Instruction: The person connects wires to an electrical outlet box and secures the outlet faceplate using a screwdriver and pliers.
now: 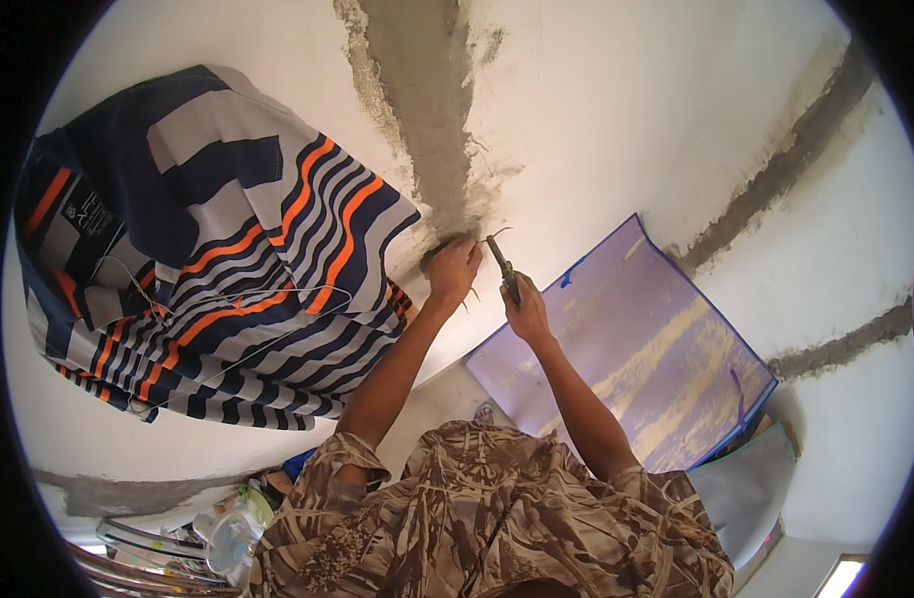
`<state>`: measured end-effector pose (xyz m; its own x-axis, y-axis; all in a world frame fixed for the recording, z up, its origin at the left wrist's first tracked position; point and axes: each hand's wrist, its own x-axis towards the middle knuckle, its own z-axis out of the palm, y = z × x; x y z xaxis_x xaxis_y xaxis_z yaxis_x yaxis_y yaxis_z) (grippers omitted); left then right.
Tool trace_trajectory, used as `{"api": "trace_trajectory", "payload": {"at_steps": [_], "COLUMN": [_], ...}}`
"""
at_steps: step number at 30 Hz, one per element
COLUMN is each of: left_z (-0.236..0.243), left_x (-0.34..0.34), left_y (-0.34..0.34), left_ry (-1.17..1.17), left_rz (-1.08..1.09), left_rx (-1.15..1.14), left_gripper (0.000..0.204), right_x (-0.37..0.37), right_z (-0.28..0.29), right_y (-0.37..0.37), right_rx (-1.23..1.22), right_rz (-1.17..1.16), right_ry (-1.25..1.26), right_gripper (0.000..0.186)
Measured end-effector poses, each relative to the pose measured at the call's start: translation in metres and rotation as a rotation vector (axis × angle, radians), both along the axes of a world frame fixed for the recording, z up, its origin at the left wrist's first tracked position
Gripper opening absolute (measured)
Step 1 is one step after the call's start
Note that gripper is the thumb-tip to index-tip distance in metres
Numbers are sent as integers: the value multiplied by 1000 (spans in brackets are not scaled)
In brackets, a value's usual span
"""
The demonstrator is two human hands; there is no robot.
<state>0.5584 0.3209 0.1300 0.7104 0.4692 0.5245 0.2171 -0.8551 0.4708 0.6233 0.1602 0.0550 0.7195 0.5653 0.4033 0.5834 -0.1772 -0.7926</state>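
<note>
The pliers [504, 267] are a thin dark metal tool with long narrow jaws, and they stand almost upright in front of the wall, with the tip pointing up and a little to the left. A short bent wire [499, 233] comes out just at the tip of the pliers. The right hand [524, 314] is closed as a fist around the handles of the pliers, with the fingers wrapped tight. Just beside it, the left hand [453, 269] is pressed against the wall with the fingers curled together; it seems to pinch something small there, but what it is I cannot tell. Some thin pale strands hang below this hand.

Both hands work at the lower end of a grey cement channel [427, 110], which is rough and grainy and runs like a broad strip through the smooth white wall [616, 100]. Two more grey strips cross the wall on the right side. Left of the hands hangs a striped shirt [208, 249] of soft cloth in navy, white and orange, with a thin white cord over it. Right of the hands leans a flat purple panel [636, 349] with pale yellow streaks and a blue edge. The person wears a camouflage shirt [487, 518] in brown and beige.
</note>
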Motion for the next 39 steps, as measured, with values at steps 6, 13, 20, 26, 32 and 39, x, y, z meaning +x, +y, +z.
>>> {"api": "trace_trajectory", "payload": {"at_steps": [6, 13, 20, 26, 32, 39], "left_z": [-2, -2, -6, -7, -6, -1], "left_x": [-2, -3, -5, -5, -6, -18], "left_y": [2, 6, 8, 12, 16, 17], "left_ry": [-11, 65, 63, 140, 166, 128], "left_rz": [-16, -16, -53, -78, -109, -191], "left_rx": [-21, -50, -8, 27, 53, 33], "left_gripper": [22, 24, 24, 23, 21, 18], "right_x": [12, 20, 16, 2, -2, -15], "right_z": [3, 5, 8, 5, 4, -2], "right_y": [23, 31, 31, 36, 34, -7], "right_rx": [31, 41, -17, 22, 16, -25], "right_rz": [66, 92, 82, 20, -13, 75], "right_ry": [-61, -156, -15, 97, 122, 676], "right_gripper": [24, 25, 18, 22, 25, 25]}}
